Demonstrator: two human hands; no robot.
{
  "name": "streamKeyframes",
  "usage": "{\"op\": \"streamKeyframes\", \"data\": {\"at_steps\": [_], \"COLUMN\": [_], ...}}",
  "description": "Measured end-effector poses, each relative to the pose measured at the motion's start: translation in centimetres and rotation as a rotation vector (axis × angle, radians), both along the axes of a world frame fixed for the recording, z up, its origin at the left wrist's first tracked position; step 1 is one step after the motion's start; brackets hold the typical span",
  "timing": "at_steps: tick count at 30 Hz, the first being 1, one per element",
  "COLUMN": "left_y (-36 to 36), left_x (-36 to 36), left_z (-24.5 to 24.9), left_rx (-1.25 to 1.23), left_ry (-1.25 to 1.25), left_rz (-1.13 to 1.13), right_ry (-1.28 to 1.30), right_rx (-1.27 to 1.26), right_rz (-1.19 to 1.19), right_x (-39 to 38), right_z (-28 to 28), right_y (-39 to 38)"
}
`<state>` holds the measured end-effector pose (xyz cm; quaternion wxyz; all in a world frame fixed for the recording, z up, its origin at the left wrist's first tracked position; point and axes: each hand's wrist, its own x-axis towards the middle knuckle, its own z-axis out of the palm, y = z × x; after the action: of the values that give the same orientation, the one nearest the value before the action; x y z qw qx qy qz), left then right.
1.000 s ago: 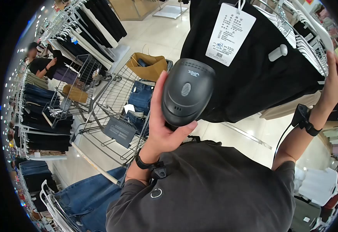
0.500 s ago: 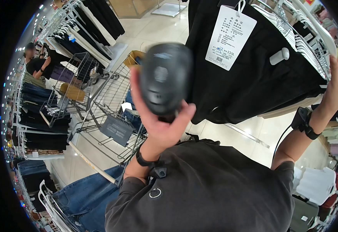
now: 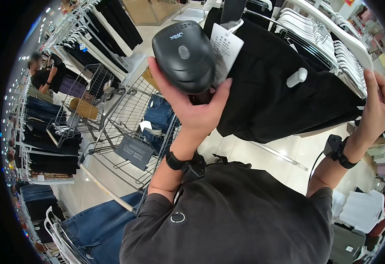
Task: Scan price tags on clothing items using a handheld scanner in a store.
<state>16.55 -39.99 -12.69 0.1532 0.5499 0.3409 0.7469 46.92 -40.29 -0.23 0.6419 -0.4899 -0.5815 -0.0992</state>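
Black, smooth-shelled plastic makes the rounded handheld scanner [image 3: 183, 57] look light but hard, and I'd expect its domed head to be a little slippery; the handle underneath is the place to take hold. On my feed the left hand [image 3: 197, 115] has its fingers wrapped round that handle, which is mostly hidden, with the thumb up the right side and a finger along the left. The head sits just above them, overlapping in my view the white rectangular paper tag [image 3: 230, 50]; whether the two touch I can't tell. I judge the tag thin and easily bent, best taken by its edges.

Behind it hangs the soft black cloth garment [image 3: 263, 103], limp and apt to sag, spread between both hands, with a white cylindrical plastic knob [image 3: 297, 78] standing out from it. The right hand [image 3: 379, 101] has its fingertips pinched on the lower end of the curved white plastic hanger [image 3: 354, 45], stiff and light by its look.
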Motion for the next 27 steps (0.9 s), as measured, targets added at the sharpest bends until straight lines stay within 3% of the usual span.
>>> {"op": "streamKeyframes", "data": {"at_steps": [7,8,11,12,16,20,21,23,27], "left_y": [-2.0,-2.4,-3.2,-3.7,-3.8,-2.1,-1.7,-1.1,-0.3], "left_x": [-0.5,-0.2,-1.1,-0.8,-0.5,0.2,0.2,0.3,0.6], "left_z": [2.4,3.2,3.0,3.3,3.1,1.8,1.1,-0.3,-1.2], "left_rx": [-0.14,-0.22,-0.321,-0.331,-0.323,-0.336,-0.285,-0.257,-0.261], "left_ry": [-0.438,-0.389,-0.459,-0.402,-0.469,-0.47,-0.251,-0.097,0.007], "left_rz": [-0.566,-0.486,-0.685,-0.603,-0.732,-0.63,-0.435,-0.286,-0.175], "right_ry": [0.034,0.028,0.009,0.001,-0.074,-0.126,-0.161,-0.212,-0.248], "right_rx": [-0.011,-0.01,-0.007,-0.006,-0.076,-0.012,-0.014,-0.001,0.061], "right_rz": [0.01,-0.007,-0.029,-0.016,-0.08,-0.133,-0.177,-0.229,-0.225], "right_x": [-0.2,-0.2,-0.2,-0.2,-0.2,0.0,0.0,0.1,-0.3], "right_z": [0.0,0.1,0.1,0.1,-0.2,-0.1,-0.1,-0.1,-0.3], "right_y": [0.2,0.3,0.3,0.4,0.2,0.4,0.3,0.2,0.2]}}
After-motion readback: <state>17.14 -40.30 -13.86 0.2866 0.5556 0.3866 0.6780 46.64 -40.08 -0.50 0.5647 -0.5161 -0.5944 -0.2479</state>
